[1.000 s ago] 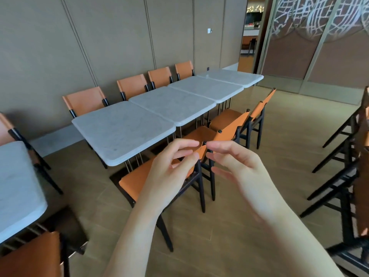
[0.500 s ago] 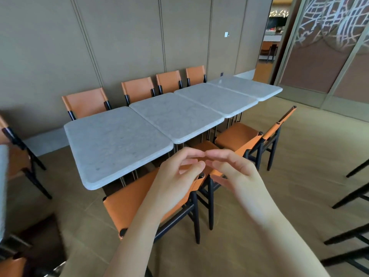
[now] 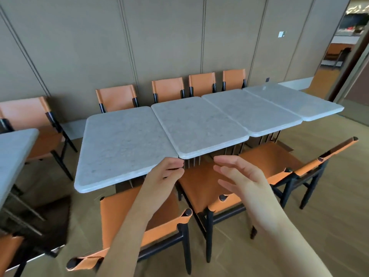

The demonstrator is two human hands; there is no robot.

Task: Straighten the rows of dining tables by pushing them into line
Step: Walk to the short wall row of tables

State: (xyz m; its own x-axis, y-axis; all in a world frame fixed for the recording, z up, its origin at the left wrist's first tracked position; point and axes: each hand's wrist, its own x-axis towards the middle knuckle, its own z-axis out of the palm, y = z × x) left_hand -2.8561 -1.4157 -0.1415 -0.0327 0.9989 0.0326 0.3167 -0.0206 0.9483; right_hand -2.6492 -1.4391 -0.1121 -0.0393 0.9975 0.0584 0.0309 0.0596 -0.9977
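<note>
Both hands have parted since the earlier frames, where their fingertips met in mid-air. Now the left hand [image 3: 166,174] reaches to the near right corner of the nearest marble worktop [image 3: 121,144] at centre frame, its grip curled at that edge — whether it truly clamps the slab, I cannot tell. Its forearm rises from the bottom centre. Right hand [image 3: 242,176] hovers open, fingers straight and spread, above an orange chair [image 3: 203,188], touching nothing. Second worktop [image 3: 197,124] abuts the first, set slightly further back.
</note>
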